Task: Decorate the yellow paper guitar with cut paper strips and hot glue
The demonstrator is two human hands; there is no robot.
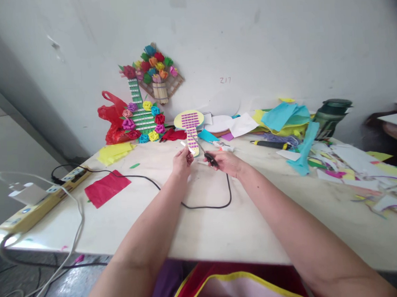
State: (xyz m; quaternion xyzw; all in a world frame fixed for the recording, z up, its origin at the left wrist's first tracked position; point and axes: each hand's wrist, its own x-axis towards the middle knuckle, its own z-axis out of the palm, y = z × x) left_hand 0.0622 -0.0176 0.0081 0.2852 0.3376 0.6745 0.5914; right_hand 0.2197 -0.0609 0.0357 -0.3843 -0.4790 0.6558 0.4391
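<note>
"What did the hands have?"

"The left hand (pixel 183 161) had its fingertips pinched together on a white strip (pixel 183 144), held over the middle of the table (pixel 256 225)."

"And the right hand (pixel 228 162)?"

"Its fingers were curled round the black handles of the scissors (pixel 210 159), whose blades pointed away and to the left, near the strip. Whether they touched it, I couldn't tell."

"What was closest?"

"A paddle (pixel 190 120), just beyond the hands, with a round yellow head and purple bars running down onto its handle. A black cable (pixel 208 207) curved across the table on the near side, leading from the power strip (pixel 32 215) at the left."

"Anything else on that side?"

"A crimson sheet (pixel 107 188) lay near the power strip, with a yellow sheet (pixel 115 153) farther back, in front of a red bag (pixel 112 113). Beside the bag was a green guitar shape (pixel 143 117) edged with paper roses, and above it a pot (pixel 160 93) of bright flowers on a lattice."

"And to the right?"

"A yellow-and-black tool (pixel 271 144), then blue paper, paper scraps (pixel 362 166) and, at the back, a dark green bottle (pixel 330 120)."
</note>
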